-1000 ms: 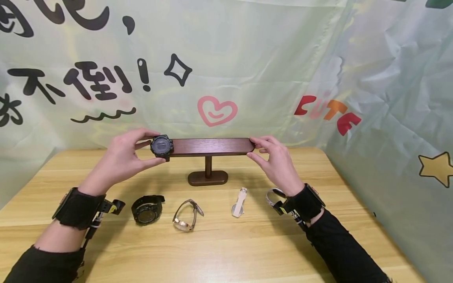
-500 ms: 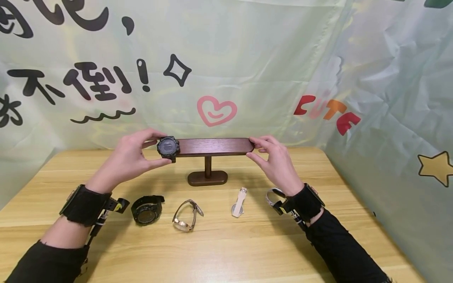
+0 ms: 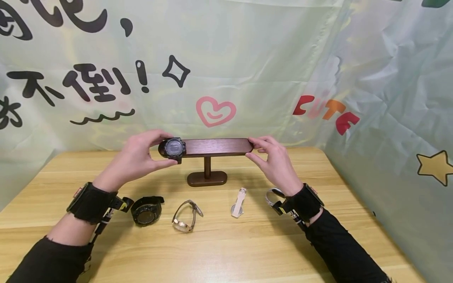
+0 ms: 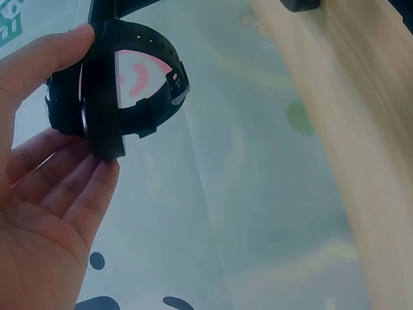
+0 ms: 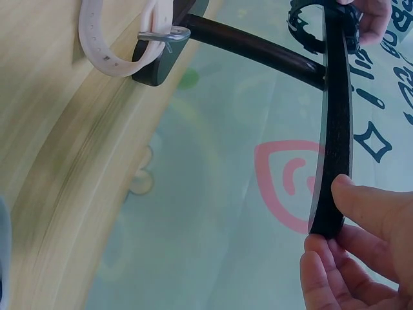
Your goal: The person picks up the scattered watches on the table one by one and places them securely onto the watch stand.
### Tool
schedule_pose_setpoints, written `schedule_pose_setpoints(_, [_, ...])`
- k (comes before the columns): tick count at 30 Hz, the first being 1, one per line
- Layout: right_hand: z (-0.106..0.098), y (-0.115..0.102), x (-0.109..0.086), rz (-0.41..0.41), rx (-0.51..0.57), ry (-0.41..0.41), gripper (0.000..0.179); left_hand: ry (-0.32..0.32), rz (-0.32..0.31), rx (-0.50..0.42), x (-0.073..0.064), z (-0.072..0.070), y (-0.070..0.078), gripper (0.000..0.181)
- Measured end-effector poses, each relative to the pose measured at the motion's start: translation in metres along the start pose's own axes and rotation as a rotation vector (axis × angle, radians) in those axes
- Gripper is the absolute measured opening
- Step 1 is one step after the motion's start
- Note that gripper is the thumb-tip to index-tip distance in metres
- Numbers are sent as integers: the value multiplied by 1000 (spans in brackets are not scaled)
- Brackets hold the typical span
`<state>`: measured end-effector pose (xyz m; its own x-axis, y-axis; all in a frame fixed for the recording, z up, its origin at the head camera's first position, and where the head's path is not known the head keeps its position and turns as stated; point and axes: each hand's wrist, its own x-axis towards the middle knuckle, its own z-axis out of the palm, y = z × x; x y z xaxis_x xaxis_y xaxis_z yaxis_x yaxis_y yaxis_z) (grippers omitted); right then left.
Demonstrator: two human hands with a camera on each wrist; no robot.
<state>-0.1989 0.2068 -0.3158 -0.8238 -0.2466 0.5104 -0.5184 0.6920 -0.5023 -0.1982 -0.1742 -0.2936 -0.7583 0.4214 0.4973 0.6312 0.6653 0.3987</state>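
Observation:
A black sports watch (image 3: 174,147) is looped around the left part of the dark wooden bar of a T-shaped watch stand (image 3: 219,146). My left hand (image 3: 136,157) pinches this watch between thumb below and fingers above. In the left wrist view, its buckled black strap (image 4: 155,116) hangs in a loop under the bar. My right hand (image 3: 274,159) pinches the bar's right end, thumb at one edge and fingertips (image 5: 316,248) at the other. The stand's base (image 3: 207,179) rests on the table.
On the table (image 3: 219,251) in front of the stand lie another black watch (image 3: 146,211), a watch with a thin strap (image 3: 187,216) and a watch with a pale pink strap (image 3: 238,202). A white-banded watch (image 3: 273,196) sits partly behind my right wrist. A printed cloth (image 3: 247,59) hangs behind.
My left hand has slid the black sports watch to the right along the bar, so the bar's left end now shows. My right hand has kept its place at the other end.

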Motion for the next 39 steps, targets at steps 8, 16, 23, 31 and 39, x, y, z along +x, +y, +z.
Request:
schedule_pose_setpoints(8, [-1,-2,0,-1,0,-1,49,0,31,32,6,5,3,62])
schedule_pose_setpoints(16, [-1,-2,-1,9,2,-5,49,-25,21,21,11,9,9,62])
schedule_pose_setpoints(23, [0,0,0,4,4,-3,49,-38,10,33,15,13,13,63])
schedule_pose_setpoints(31, [0,0,0,9,8,-3,49,-23,37,26,18,18,17,61])
schedule_pose_setpoints(39, [0,0,0,6,6,3,49,-33,34,22,23,22,21,63])
